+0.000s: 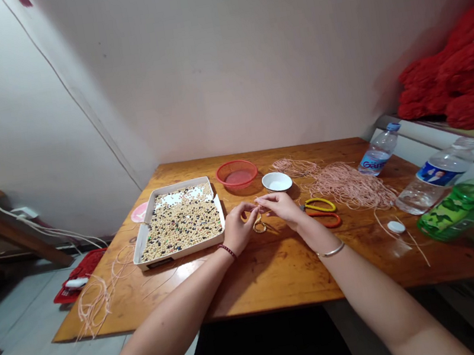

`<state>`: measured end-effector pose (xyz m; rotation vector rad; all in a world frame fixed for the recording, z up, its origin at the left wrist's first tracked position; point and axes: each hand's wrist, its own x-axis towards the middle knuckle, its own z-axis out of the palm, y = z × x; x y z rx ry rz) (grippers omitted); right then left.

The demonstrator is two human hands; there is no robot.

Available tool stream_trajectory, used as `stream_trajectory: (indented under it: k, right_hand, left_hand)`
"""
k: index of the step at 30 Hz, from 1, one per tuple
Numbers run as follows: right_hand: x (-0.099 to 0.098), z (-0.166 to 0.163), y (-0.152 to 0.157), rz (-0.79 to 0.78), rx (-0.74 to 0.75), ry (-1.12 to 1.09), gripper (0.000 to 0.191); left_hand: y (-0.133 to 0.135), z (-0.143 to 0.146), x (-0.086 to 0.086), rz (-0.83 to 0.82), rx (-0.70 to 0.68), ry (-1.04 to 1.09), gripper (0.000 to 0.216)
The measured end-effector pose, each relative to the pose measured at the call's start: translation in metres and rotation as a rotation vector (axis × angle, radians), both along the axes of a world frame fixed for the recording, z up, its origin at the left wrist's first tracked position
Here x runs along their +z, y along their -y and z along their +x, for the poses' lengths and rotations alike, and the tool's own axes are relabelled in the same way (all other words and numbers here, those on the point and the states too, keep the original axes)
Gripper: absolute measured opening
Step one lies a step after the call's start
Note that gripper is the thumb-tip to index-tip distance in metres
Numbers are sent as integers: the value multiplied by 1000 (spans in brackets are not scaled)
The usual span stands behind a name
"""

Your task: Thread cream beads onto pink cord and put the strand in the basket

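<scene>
The left hand [238,223] and right hand [280,206] are together at the fingertips, pinched apparently on the upper end of a small beaded loop [259,227]; the exact contact is too small to tell. The loop shows just below the fingers, above or on the wooden surface [254,283]. It should prove light and limp, its round beads smooth and apt to slip; a fingertip pinch on the cord, close to the last bead, would probably serve best. Just to the right are scissors [334,206] with yellow and orange handles. To the left, a white tray [181,252] carries pale and dark beads [181,225]. Farther off stand a red basket [239,185] and a white bowl [278,189]; to the far right, tangled pink cord [346,187] lies near three bottles [437,176].
</scene>
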<state>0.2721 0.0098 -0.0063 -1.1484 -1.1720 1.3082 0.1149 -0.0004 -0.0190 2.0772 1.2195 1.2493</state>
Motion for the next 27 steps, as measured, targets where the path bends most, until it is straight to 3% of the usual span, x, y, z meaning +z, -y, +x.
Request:
stream_trajectory:
  k: [9, 27]
  right_hand:
    - [-1, 1, -2, 5, 5, 16, 38]
    - [0, -3, 2, -10, 77, 60, 34]
  left_hand:
    - [0, -2, -3, 144, 40, -56, 18]
    - [0, -4, 0, 117, 145, -42, 20]
